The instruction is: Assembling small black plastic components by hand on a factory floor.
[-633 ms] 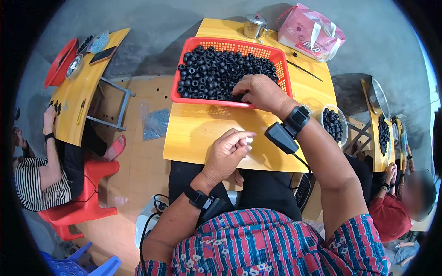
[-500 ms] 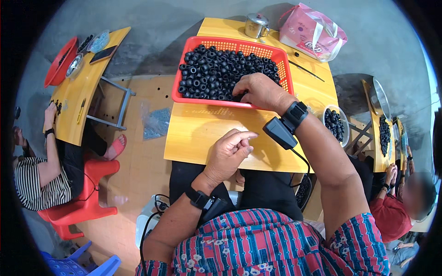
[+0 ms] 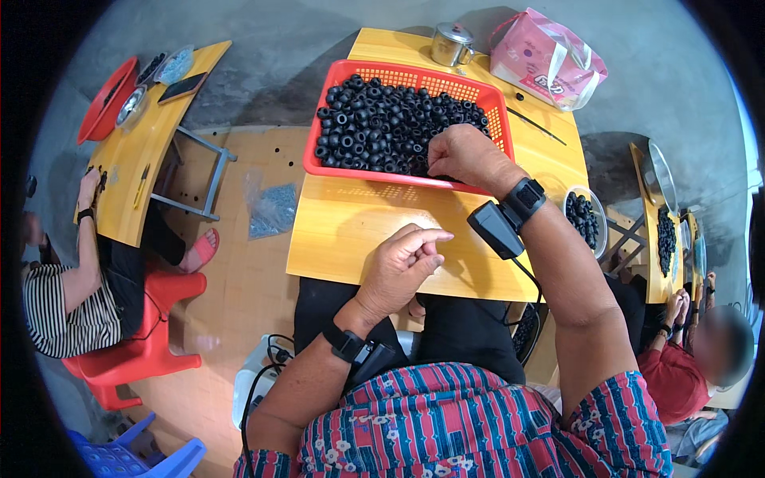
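Observation:
A red plastic basket (image 3: 312, 139), wide and shallow, holds a heap of small black ring-shaped pieces (image 3: 358, 119), each with a hole through it. Inside its near right part is my right hand (image 3: 470, 155), fingers bent down and drawn together among the pieces. The fingertips are hidden, so what they grip cannot be made out. Lower, over the front of the yellow table (image 3: 335, 231), my left hand (image 3: 402, 267) hovers with index finger stretched out, thumb apart from it and the other fingers curled. Nothing shows between thumb and finger.
A clear tub of black pieces (image 3: 584, 219) stands at the table's right edge. Behind the basket are a metal mug (image 3: 451, 46) and a pink bag (image 3: 550, 60); a thin dark rod (image 3: 538, 126) lies to the right. Other people work at tables on both sides.
My right hand has shifted slightly right within the basket, its fingers drawn closer together. My left hand has barely moved. The whole view has shifted a little.

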`<state>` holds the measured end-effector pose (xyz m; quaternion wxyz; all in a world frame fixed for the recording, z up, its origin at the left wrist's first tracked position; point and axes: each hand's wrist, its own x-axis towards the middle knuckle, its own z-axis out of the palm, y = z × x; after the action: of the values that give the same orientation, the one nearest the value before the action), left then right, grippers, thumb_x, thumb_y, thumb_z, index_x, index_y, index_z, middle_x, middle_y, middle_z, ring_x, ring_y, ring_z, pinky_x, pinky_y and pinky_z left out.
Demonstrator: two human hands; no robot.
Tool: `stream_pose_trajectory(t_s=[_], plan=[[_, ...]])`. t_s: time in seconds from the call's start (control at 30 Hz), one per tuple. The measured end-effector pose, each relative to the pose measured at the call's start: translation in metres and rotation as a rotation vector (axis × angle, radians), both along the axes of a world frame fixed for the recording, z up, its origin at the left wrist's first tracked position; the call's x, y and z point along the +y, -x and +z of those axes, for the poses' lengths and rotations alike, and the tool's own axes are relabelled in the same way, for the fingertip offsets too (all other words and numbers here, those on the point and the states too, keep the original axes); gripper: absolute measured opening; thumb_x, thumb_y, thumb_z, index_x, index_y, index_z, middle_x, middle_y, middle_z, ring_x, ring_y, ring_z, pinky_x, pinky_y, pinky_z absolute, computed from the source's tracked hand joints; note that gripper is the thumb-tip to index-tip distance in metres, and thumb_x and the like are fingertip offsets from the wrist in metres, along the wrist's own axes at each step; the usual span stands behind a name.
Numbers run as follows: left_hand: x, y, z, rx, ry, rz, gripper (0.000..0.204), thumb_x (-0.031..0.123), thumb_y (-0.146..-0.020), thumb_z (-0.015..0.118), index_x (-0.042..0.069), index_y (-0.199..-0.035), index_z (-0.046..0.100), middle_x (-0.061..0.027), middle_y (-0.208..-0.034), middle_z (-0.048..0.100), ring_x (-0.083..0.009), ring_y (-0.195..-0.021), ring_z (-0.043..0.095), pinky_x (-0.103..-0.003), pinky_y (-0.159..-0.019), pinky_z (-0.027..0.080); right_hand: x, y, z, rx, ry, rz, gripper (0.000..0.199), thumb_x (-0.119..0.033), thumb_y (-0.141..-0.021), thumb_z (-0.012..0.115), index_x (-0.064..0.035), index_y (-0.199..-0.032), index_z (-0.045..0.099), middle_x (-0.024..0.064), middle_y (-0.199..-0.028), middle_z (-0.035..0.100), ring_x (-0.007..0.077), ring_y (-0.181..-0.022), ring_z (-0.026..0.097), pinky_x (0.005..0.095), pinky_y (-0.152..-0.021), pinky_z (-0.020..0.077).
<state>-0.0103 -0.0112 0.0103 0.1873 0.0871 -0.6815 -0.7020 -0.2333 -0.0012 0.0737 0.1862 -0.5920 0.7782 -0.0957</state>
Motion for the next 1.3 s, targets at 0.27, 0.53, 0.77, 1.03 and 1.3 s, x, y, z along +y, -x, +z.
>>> stream_pose_trajectory(t_s=[0.27, 0.53, 0.77, 1.03, 1.3], plan=[[0.0, 0.0, 0.004, -0.011, 0.02, 0.007, 0.029, -0.003, -0.083, 0.058, 0.003, -0.111, 0.062, 0.001, -0.082, 0.047, -0.0065, -0.072, 0.048, -0.019, -0.068, 0.044, -0.004, -0.002, -0.011, 0.075, 0.142, -0.055, 0.019, -0.012, -0.07, 0.069, -0.0058, -0.088, 0.07, 0.0157, -0.082, 0.067, 0.0303, -0.079, 0.065, 0.0377, -0.073, 0.0507], [-0.001, 0.001, 0.0, 0.003, 0.034, 0.012, 0.029, -0.003, -0.083, 0.058, 0.003, -0.111, 0.061, 0.0001, -0.081, 0.049, -0.0069, -0.069, 0.05, -0.02, -0.066, 0.044, -0.011, -0.009, -0.011, 0.178, 0.094, -0.007, 0.019, -0.014, -0.071, 0.068, -0.0076, -0.088, 0.07, 0.0151, -0.083, 0.067, 0.032, -0.078, 0.064, 0.0395, -0.074, 0.0505], [0.0, 0.001, -0.002, 0.011, 0.049, 0.013, 0.028, -0.002, -0.083, 0.058, 0.002, -0.111, 0.061, -0.0007, -0.082, 0.05, -0.0074, -0.069, 0.051, -0.02, -0.065, 0.044, -0.018, -0.022, 0.007, 0.257, -0.073, -0.012, 0.02, -0.012, -0.073, 0.067, -0.0103, -0.092, 0.071, 0.0163, -0.09, 0.067, 0.0322, -0.088, 0.064, 0.0396, -0.078, 0.0516], [0.0, 0.001, -0.003, 0.009, 0.057, 0.024, 0.028, -0.002, -0.083, 0.058, 0.001, -0.111, 0.061, -0.0006, -0.082, 0.05, -0.0072, -0.069, 0.05, -0.019, -0.064, 0.044, -0.02, -0.02, -0.002, 0.304, -0.024, -0.033, 0.02, -0.005, -0.074, 0.059, -0.0095, -0.09, 0.071, 0.0155, -0.09, 0.067, 0.0316, -0.089, 0.065, 0.0399, -0.078, 0.0519], [0.001, 0.002, -0.005, -0.007, 0.007, 0.029, 0.027, -0.003, -0.083, 0.058, 0.0, -0.109, 0.061, -0.0008, -0.082, 0.05, -0.0068, -0.068, 0.05, -0.02, -0.064, 0.045, -0.021, -0.022, -0.006, 0.349, -0.062, -0.142, 0.019, -0.011, -0.073, 0.06, -0.0135, -0.088, 0.073, 0.0148, -0.085, 0.068, 0.0305, -0.085, 0.065, 0.0401, -0.077, 0.0519]])
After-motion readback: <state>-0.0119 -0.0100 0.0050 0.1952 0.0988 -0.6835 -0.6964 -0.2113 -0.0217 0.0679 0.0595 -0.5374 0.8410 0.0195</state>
